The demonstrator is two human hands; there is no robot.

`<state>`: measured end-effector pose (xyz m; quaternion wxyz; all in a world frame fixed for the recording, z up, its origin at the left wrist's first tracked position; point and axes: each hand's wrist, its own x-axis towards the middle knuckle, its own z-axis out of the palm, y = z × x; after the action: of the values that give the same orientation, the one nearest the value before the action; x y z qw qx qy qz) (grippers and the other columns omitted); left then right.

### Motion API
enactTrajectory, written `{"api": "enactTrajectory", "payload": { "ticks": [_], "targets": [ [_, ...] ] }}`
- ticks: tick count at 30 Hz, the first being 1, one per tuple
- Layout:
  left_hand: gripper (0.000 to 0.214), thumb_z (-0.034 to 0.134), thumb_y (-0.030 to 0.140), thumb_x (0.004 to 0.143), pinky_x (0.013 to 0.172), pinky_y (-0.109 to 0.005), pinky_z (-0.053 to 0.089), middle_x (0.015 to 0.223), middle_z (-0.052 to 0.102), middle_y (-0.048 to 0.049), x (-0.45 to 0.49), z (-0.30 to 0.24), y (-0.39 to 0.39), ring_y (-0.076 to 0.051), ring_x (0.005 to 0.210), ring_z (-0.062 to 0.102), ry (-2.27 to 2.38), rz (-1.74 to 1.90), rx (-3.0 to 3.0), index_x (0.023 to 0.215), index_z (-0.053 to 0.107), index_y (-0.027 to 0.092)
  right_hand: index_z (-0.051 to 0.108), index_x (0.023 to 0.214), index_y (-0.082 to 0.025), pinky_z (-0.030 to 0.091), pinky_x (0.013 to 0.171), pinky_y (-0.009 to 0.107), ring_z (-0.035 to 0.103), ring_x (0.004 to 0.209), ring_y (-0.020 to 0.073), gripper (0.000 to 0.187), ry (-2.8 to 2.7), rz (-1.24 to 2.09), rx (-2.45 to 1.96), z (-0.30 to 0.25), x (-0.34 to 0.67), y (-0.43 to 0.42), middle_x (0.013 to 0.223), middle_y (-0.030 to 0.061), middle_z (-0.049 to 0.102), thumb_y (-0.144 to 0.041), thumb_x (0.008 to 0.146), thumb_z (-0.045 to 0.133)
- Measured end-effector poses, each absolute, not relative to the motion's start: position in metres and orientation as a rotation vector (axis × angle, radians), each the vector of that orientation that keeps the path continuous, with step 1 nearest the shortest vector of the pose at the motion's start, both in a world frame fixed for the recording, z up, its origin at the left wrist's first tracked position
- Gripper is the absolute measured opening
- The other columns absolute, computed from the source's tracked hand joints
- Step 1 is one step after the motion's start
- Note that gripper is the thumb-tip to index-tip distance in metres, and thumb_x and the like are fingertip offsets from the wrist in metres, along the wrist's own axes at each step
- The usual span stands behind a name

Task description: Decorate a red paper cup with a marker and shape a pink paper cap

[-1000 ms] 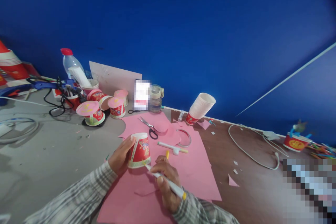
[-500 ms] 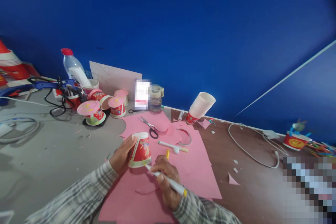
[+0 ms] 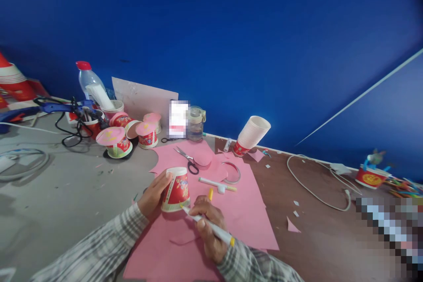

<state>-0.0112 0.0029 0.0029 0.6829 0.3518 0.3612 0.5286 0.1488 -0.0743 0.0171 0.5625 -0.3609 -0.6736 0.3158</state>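
Note:
A red patterned paper cup (image 3: 176, 189) stands upside down on a pink paper sheet (image 3: 244, 216). My left hand (image 3: 152, 194) is wrapped around the cup's left side and holds it down. My right hand (image 3: 208, 229) grips a white marker (image 3: 206, 224) with a yellow end. The marker's tip touches the sheet at the cup's lower right rim. A yellow cap (image 3: 210, 194) lies just behind my right hand.
Scissors (image 3: 188, 161), a second marker (image 3: 216, 183) and a thin ring (image 3: 233, 172) lie on the pink sheet beyond the cup. Pink-topped cups (image 3: 115, 141) cluster at back left near a bottle (image 3: 86, 80). A cup stack (image 3: 253, 134) leans at the wall. A white cable (image 3: 313, 185) lies right.

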Motion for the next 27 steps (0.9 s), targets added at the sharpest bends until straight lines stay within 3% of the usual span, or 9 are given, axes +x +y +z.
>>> {"api": "enactTrajectory", "payload": {
  "ticks": [17,27],
  "targets": [
    [0.034,0.056,0.038,0.068,0.066,-0.043,0.047,0.074,0.070,-0.0127,-0.009,0.008,0.002,-0.031,0.074,0.060,0.758,1.164,0.653,0.086,0.067,0.010,0.064,0.086,-0.018,0.043,0.059,0.035,0.053,0.063,0.0229,0.033,-1.486,0.805,-0.886,0.005,0.152,-0.075,0.067,0.0034,0.054,-0.042,0.086,0.041],
    [0.033,0.055,0.040,0.069,0.056,-0.039,0.048,0.064,0.067,-0.0095,-0.010,0.006,0.003,-0.028,0.063,0.059,0.759,1.155,0.649,0.079,0.068,0.011,0.064,0.083,-0.017,0.043,0.058,0.034,0.052,0.061,0.0217,0.035,-1.515,0.807,-0.904,0.005,0.153,-0.074,0.065,0.0024,0.053,-0.044,0.086,0.041]
  ]
}}
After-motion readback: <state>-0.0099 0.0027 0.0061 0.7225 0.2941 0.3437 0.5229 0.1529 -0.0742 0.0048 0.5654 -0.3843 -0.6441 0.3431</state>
